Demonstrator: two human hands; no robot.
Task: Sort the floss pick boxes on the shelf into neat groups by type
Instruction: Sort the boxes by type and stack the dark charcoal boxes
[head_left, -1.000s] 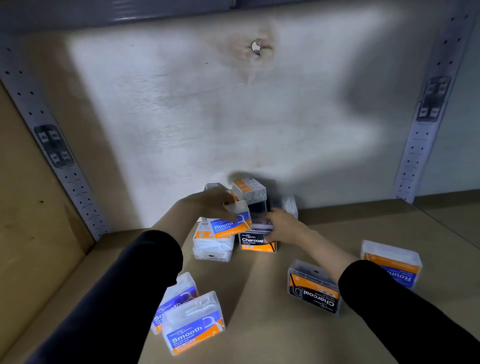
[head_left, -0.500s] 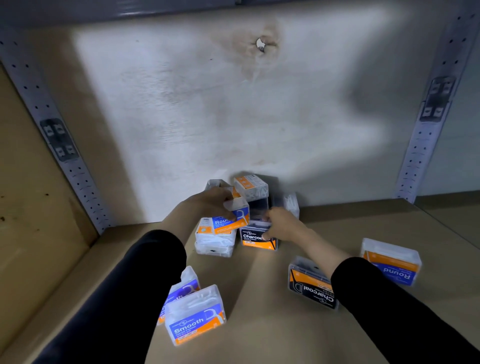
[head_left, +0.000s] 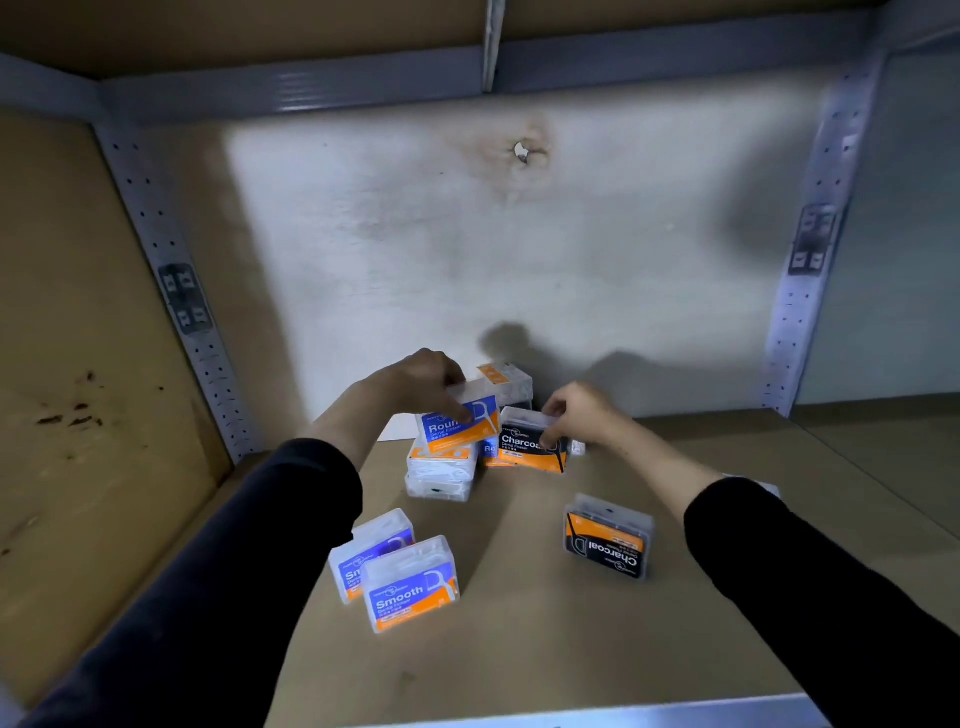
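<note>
My left hand (head_left: 421, 384) grips a blue-and-orange "Round" box (head_left: 457, 423) from above, held over a stack of clear white boxes (head_left: 440, 470) at the back of the shelf. My right hand (head_left: 579, 415) holds a black "Charcoal" box (head_left: 530, 441) upright beside it. Another box (head_left: 506, 379) stands against the wall behind them. Two blue "Smooth" boxes (head_left: 410, 584) stand near the front left. A second "Charcoal" box (head_left: 608, 543) stands upside down at the right, close to my right sleeve.
The wooden shelf board (head_left: 519, 649) has a metal front edge. A stained white back wall (head_left: 467, 249) closes the rear. Perforated grey uprights (head_left: 182, 291) stand at both back corners. A wooden side panel (head_left: 67, 364) closes the left.
Both hands lifted their boxes slightly; the right hand pulled the "Charcoal" box up and to the right. The view tilted up, and the "Round" box at far right is now hidden behind my right sleeve.
</note>
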